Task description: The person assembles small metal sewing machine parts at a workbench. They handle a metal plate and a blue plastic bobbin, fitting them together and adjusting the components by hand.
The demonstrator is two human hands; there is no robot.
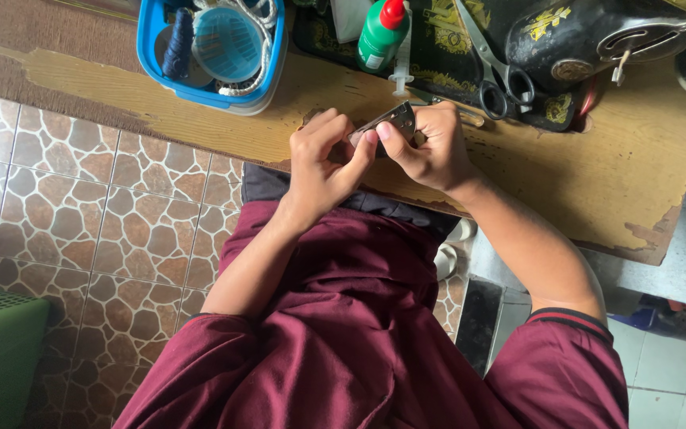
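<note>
Both hands met over the desk (565,183) edge, near the sewing machine (597,40). Right hand (430,147) fingers clamped on a small metal part (395,119); left hand (323,159) fingers pinched its near end. Scissors (498,67) lay on the machine base, green bottle (380,36) and blue tub (214,49) left of it.

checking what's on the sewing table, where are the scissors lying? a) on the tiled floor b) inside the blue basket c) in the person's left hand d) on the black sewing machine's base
d: the scissors lie on the black sewing machine base, right of the green bottle, while both hands hold a small metal plate.
</note>
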